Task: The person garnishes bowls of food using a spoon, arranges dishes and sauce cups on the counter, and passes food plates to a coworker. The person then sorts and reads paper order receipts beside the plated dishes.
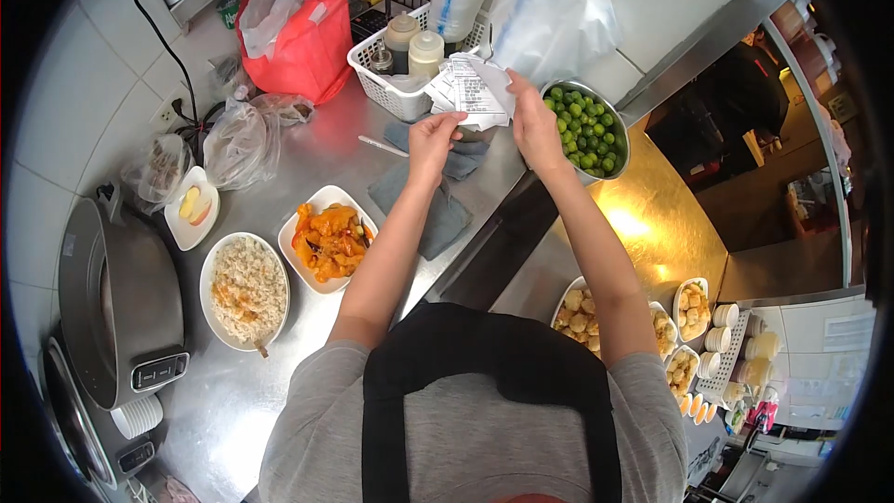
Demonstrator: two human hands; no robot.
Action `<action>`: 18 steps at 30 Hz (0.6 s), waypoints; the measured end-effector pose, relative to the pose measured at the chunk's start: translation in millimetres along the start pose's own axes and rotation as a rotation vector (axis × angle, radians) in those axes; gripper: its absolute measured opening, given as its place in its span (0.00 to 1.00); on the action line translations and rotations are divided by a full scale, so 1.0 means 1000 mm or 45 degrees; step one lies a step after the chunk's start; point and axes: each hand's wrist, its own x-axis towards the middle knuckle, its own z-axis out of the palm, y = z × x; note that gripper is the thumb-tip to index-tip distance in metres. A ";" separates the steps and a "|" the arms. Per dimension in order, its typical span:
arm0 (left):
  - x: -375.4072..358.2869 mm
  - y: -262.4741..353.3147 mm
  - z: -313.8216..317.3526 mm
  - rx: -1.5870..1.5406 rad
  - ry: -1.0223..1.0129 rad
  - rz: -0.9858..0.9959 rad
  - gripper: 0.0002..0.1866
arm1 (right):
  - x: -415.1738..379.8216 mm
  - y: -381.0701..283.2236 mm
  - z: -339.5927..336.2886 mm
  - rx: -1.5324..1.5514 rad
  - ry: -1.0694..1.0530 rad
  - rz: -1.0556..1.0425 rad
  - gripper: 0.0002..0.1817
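Several printed paper receipts are fanned out above the counter. My left hand pinches their lower left edge between thumb and fingers. At their right side, my right hand is closed on the paper, with one slip bent upward. Just beyond the receipts stands a white plastic basket with sauce bottles in it. Close to my right hand is a metal bowl of small green limes. Grey-blue cloths lie under my left forearm.
Left on the steel counter are a bowl of rice, a dish of orange saucy food, a small white dish and a dark cooker. A red bag stands behind. More filled bowls sit at right.
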 end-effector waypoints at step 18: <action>-0.002 0.000 0.000 -0.046 -0.008 -0.001 0.11 | -0.023 0.016 0.007 -0.225 -0.146 -0.105 0.19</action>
